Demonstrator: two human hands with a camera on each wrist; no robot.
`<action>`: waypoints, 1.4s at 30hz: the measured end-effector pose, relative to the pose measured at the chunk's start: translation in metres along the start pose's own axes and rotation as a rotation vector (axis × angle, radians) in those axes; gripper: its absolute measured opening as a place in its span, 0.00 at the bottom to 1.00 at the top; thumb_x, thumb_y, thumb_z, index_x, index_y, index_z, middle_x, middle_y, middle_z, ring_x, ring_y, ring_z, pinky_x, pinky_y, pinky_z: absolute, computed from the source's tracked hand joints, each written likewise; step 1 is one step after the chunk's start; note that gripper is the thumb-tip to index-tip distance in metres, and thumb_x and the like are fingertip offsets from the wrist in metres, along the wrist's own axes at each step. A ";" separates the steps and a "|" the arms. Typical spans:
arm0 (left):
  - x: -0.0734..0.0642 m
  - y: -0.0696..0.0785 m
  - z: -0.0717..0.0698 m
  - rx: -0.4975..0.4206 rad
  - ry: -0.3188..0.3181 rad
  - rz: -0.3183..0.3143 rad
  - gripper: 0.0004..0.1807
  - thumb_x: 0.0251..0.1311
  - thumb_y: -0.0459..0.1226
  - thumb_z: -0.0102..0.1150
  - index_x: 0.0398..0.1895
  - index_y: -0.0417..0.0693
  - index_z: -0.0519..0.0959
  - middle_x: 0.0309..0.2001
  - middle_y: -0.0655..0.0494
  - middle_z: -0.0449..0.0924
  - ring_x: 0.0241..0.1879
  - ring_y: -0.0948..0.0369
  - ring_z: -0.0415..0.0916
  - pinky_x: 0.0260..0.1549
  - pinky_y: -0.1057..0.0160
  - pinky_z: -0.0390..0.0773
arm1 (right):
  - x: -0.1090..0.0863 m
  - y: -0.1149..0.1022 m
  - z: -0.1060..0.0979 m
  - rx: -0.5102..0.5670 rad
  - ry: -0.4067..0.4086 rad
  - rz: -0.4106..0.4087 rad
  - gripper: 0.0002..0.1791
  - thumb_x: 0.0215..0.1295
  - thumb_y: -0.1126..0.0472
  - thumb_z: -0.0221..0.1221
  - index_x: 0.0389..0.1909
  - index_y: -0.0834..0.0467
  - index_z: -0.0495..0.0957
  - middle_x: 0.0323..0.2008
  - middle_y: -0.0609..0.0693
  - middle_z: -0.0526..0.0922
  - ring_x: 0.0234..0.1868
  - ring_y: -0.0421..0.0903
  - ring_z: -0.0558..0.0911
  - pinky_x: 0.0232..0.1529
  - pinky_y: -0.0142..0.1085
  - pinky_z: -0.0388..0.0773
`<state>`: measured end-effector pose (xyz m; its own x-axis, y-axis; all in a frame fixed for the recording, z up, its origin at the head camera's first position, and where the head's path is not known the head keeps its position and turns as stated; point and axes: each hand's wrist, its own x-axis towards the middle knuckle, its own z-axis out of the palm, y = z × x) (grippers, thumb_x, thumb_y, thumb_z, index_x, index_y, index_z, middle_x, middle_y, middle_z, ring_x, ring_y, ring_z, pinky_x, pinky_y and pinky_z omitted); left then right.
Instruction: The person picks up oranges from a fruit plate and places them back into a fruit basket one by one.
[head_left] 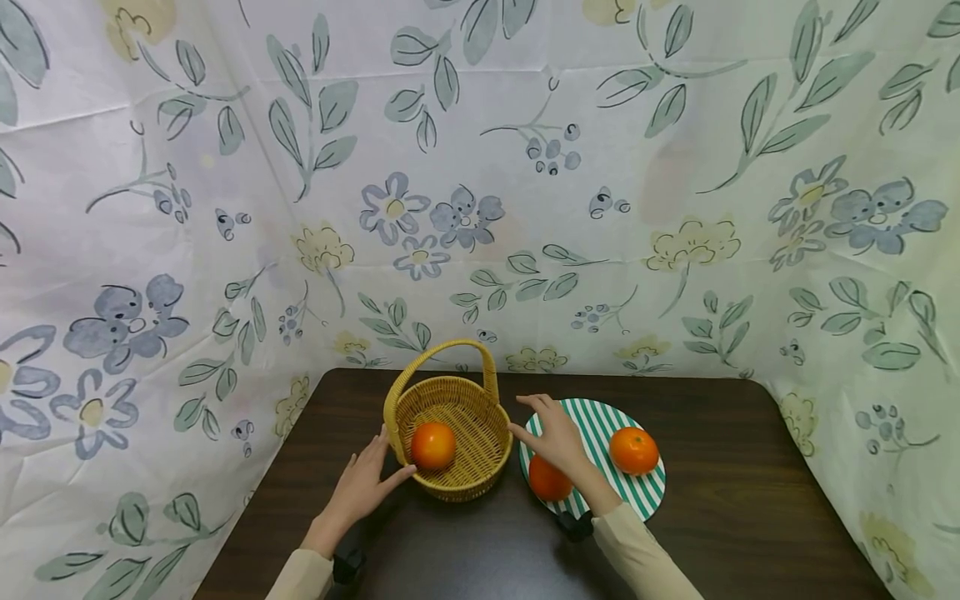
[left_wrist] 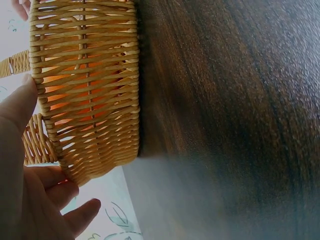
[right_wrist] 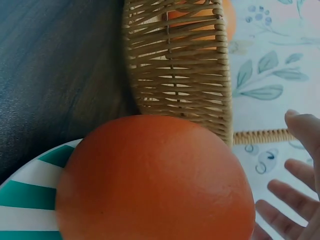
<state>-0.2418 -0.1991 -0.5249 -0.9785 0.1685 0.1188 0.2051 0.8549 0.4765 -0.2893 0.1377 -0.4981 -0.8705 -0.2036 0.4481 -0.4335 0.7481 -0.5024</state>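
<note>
Light, stiff basket [head_left: 457,433] mid-worktop [head_left: 735,508], orange [head_left: 432,445] inside, steadied by left hand [head_left: 365,483] with straight fingers; right hand [head_left: 553,435] relaxed, empty; best held by rim or handle.

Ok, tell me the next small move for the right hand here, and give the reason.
Probably lower the right hand onto the near orange and close a grip on it. The hand hovers open just above that fruit on the striped plate, holding nothing, while one orange already lies in the basket, which the left hand touches at its side.
</note>
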 end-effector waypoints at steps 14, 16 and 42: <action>0.000 -0.002 0.001 0.003 0.006 0.004 0.51 0.56 0.65 0.48 0.73 0.46 0.44 0.72 0.46 0.47 0.69 0.46 0.52 0.61 0.32 0.48 | -0.017 0.011 -0.004 0.039 0.012 -0.033 0.27 0.55 0.43 0.63 0.55 0.49 0.76 0.52 0.49 0.77 0.52 0.50 0.76 0.50 0.48 0.75; 0.001 -0.002 0.000 0.000 0.005 0.003 0.51 0.56 0.64 0.48 0.73 0.46 0.45 0.72 0.45 0.47 0.69 0.46 0.52 0.61 0.32 0.48 | -0.019 0.011 -0.005 0.039 0.022 -0.042 0.27 0.55 0.43 0.63 0.54 0.49 0.76 0.52 0.49 0.77 0.52 0.51 0.76 0.49 0.48 0.75; -0.001 -0.002 0.002 -0.004 0.009 0.004 0.51 0.56 0.65 0.48 0.74 0.48 0.41 0.72 0.47 0.47 0.69 0.47 0.51 0.61 0.32 0.48 | -0.044 0.013 -0.011 -0.017 0.034 -0.097 0.32 0.52 0.44 0.66 0.57 0.51 0.74 0.52 0.49 0.77 0.51 0.51 0.76 0.49 0.49 0.75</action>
<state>-0.2412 -0.2000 -0.5273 -0.9773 0.1677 0.1291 0.2096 0.8522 0.4795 -0.2541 0.1635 -0.5162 -0.8161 -0.2543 0.5190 -0.5111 0.7367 -0.4427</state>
